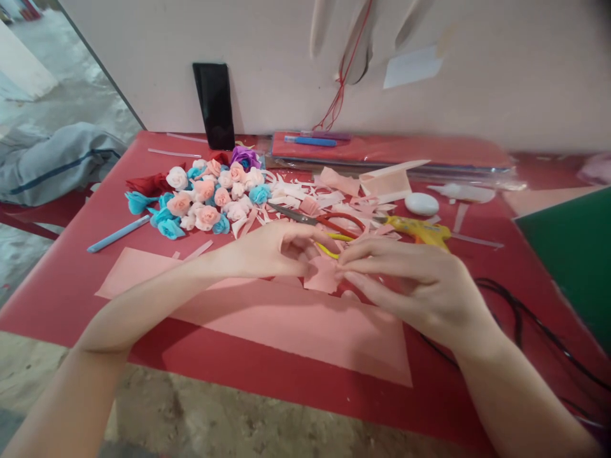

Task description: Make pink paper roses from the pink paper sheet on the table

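A small pink paper piece (322, 275) is held up between my two hands over the red table. My left hand (281, 249) is curled, its fingertips pinching the left side of the piece. From the other side, my right hand (410, 280) grips the right edge between thumb and fingers. Beneath and in front of them lies a large pink paper sheet (324, 324). Just behind the hands rest scissors (305, 217) with red and yellow handles, partly hidden, among pink and white paper scraps (291, 191).
Paper flowers (205, 197) in pink, white, blue and red pile up at the back left. A yellow glue gun (420, 232) and a white oval object (422, 203) lie behind my right hand. A phone (214, 105) leans on the wall. Black cable (520, 312) runs at right.
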`<state>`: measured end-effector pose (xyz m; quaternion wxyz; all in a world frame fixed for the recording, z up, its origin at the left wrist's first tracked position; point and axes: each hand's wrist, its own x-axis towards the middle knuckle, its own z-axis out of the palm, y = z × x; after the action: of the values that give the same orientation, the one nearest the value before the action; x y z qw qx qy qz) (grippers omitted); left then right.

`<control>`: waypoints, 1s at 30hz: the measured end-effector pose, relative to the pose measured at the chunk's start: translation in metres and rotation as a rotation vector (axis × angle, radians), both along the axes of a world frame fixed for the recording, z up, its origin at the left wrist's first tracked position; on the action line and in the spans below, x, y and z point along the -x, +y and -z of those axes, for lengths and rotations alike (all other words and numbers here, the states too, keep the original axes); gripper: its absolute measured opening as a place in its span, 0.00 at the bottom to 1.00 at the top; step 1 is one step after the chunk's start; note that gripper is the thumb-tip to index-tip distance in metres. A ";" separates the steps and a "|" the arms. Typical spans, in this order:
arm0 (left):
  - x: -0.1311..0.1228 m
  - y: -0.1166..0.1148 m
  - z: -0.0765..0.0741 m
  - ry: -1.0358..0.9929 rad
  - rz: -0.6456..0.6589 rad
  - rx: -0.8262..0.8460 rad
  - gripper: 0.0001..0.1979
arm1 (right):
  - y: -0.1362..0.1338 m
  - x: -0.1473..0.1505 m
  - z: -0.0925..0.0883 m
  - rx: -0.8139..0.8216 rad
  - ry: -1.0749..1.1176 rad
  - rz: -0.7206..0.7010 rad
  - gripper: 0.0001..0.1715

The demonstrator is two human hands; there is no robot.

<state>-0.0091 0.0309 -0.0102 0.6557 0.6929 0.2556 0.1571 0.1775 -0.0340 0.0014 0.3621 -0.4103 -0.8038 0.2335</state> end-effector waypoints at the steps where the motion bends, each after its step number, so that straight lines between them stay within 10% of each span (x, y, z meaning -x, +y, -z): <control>1: 0.000 0.000 0.001 0.001 0.005 0.022 0.20 | 0.000 0.001 0.001 -0.022 -0.008 -0.006 0.12; 30: 0.009 0.012 -0.002 0.161 -0.060 -0.059 0.17 | -0.004 0.002 0.011 -0.040 -0.001 0.002 0.10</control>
<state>-0.0176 0.0431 -0.0082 0.6071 0.7145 0.3234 0.1278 0.1751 -0.0377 -0.0093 0.3699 -0.4037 -0.8082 0.2167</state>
